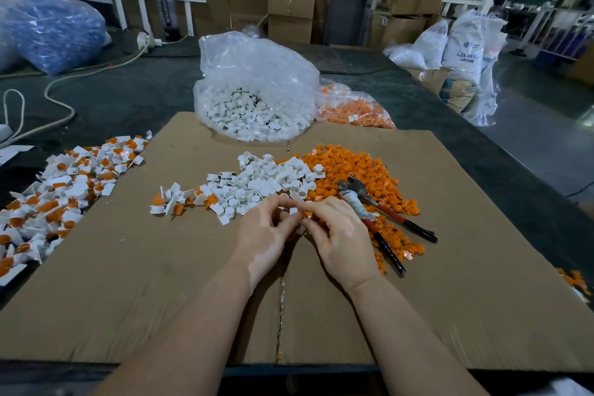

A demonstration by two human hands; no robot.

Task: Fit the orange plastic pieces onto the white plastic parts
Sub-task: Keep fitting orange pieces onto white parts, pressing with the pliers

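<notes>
My left hand (268,230) and my right hand (337,231) meet over the cardboard sheet (160,283), fingertips together. Between them they pinch a small white plastic part (293,211). Whether an orange piece sits in it is hidden by my fingers. Just beyond my hands lies a heap of loose white parts (266,182), and to its right a heap of orange pieces (356,177). A pile of white parts with orange pieces fitted (61,193) spreads over the left edge of the cardboard.
Pliers with red and black handles (382,217) lie on the orange heap beside my right hand. A clear bag of white parts (257,90) and a bag of orange pieces (353,106) stand behind. Cables (58,100) cross the dark table at the left.
</notes>
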